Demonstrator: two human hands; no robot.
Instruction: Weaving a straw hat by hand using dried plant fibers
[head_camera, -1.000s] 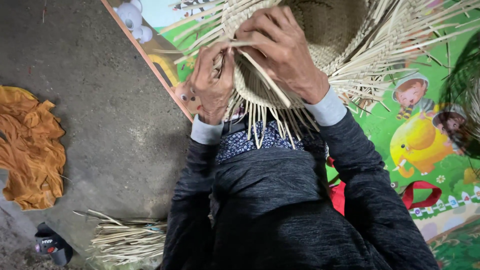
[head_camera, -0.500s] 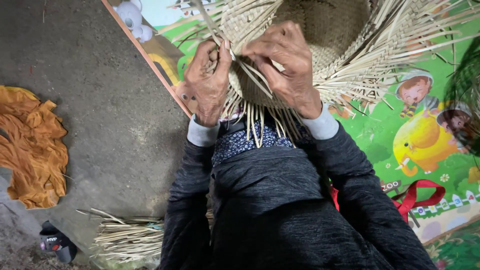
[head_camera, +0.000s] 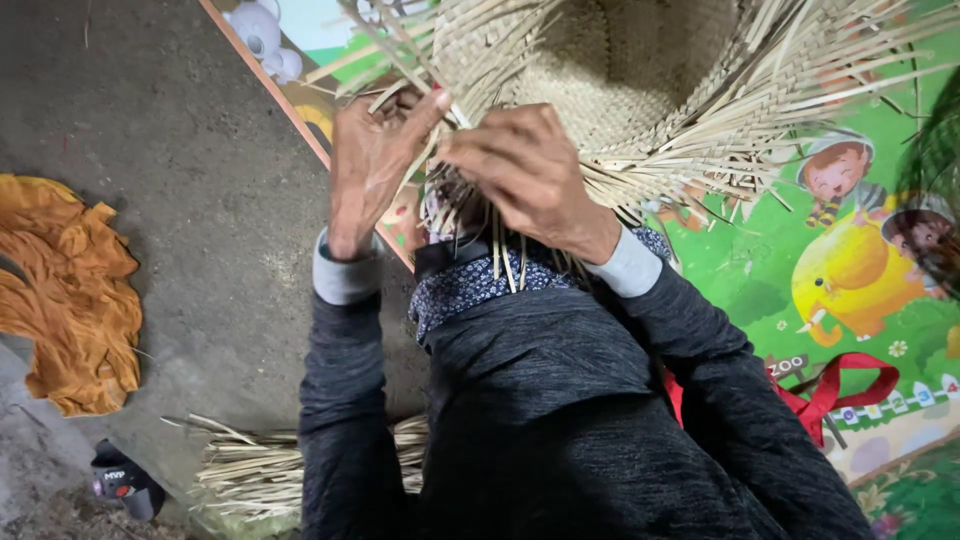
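Woven straw hat (head_camera: 620, 70), unfinished, sits at the top centre of the view, held up over a colourful cartoon play mat (head_camera: 860, 300), with loose flat strips radiating from its brim. Left hand (head_camera: 370, 165): raised at the near left edge of the brim, fingers pinched around loose straw strips (head_camera: 450, 105). Right hand (head_camera: 525, 170): just beside the left hand, fingers curled and clenched on strips at the same brim section; strip ends hang down below it over the dark sleeves. Bundle of spare straw (head_camera: 255, 470) lies on the grey floor (head_camera: 180, 130) at lower left. Orange cloth (head_camera: 65, 290) lies crumpled at the far left, well apart from the hat. Red strap (head_camera: 840, 390) lies on the mat at right.
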